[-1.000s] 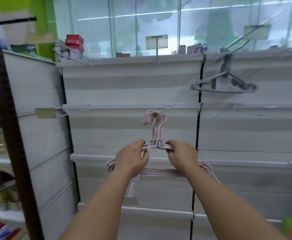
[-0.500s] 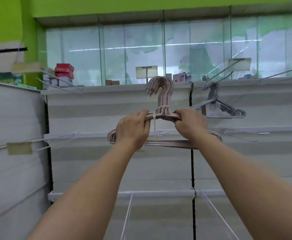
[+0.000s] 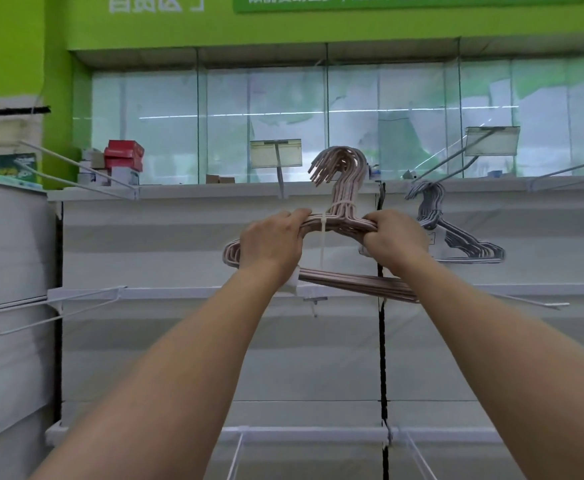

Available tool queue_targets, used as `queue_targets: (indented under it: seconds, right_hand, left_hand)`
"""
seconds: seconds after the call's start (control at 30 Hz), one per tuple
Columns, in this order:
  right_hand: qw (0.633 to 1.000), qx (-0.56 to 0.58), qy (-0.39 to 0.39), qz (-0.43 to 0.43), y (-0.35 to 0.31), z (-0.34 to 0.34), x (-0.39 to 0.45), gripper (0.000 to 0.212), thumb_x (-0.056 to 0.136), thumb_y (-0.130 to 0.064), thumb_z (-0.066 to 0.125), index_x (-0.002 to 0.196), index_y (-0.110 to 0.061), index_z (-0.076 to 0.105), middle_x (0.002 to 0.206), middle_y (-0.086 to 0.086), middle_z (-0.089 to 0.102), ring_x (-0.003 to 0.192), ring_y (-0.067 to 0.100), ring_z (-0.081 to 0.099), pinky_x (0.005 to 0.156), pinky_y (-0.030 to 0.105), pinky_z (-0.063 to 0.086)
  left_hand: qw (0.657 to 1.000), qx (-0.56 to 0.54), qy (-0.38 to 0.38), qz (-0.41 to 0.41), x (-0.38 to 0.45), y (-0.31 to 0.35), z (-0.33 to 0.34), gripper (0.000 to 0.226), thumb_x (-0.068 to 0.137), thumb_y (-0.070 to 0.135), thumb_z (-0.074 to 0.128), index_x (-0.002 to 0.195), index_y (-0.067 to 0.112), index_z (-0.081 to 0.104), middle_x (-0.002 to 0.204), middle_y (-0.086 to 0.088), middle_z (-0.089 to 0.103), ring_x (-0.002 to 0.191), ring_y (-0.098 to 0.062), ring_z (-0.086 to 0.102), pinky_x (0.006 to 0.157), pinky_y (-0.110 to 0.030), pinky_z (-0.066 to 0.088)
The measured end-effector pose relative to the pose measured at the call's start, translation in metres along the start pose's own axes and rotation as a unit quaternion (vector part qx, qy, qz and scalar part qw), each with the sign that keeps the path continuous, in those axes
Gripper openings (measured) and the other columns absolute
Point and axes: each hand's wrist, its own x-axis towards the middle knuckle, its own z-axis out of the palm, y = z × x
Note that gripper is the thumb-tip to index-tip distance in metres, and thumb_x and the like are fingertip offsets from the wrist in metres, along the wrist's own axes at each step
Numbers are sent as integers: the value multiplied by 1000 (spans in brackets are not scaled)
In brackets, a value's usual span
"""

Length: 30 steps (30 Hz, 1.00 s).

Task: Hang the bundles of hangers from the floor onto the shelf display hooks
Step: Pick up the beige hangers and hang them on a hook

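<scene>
The pink bundle [image 3: 344,216] is gripped at its shoulders, the left hand [image 3: 271,242] curled round the wires on one side of the tied neck and the right hand [image 3: 394,239] on the other, so that it is held upright in front of the shelf [image 3: 214,199], its hooks level with the shelf's top edge. Stiff, light wire bound by a tie is suggested, likely to swing if taken by one end, so a hold close to the neck is judged best. To the right of the pink bundle a grey bundle [image 3: 453,233] is already hung on a display hook [image 3: 456,161].
</scene>
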Motion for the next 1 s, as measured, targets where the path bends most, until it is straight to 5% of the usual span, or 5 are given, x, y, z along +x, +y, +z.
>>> queue_targets:
  seconds: [0.33,0.47,0.63,0.87,1.0]
  right_hand:
    - [1000,-18,12,-3,-11,47,37,15,86,-17,53,91,-22,67,83,4,56,76,27,46,62,29,32]
    - [1000,-19,20,10,-6,65,51,21,85,-14,51,96,-24,68,89,4,62,79,27,48,64,30,35]
    - [999,9,42,1,7,77,58,17,88,-20,55,96,-28,68,87,4,64,80,29,54,62,29,33]
    - [998,-14,49,-32,14,84,43,27,92,-23,51,115,-31,64,105,6,68,99,33,58,66,30,34]
    - [998,-16,44,-47,6,92,32,36,94,-23,49,127,-33,58,113,4,67,105,32,58,77,35,43]
  left_hand:
    - [992,-115,5,-53,23,-31,43,37,96,24,44,133,26,49,122,0,60,107,-25,56,81,-36,46]
    - [919,-356,52,-161,43,-35,53,46,87,4,45,131,16,44,127,-4,55,111,-22,53,95,-38,46]
    - [869,-446,72,-201,73,-32,54,59,88,-7,38,143,16,36,139,-5,47,124,-19,47,105,-34,40]
    - [786,-570,94,-221,76,-22,56,20,98,19,41,114,16,54,86,7,53,81,-12,49,70,-25,39]
    - [781,-591,51,-194,69,-22,59,26,96,50,42,91,25,49,88,6,56,85,-18,53,75,-31,40]
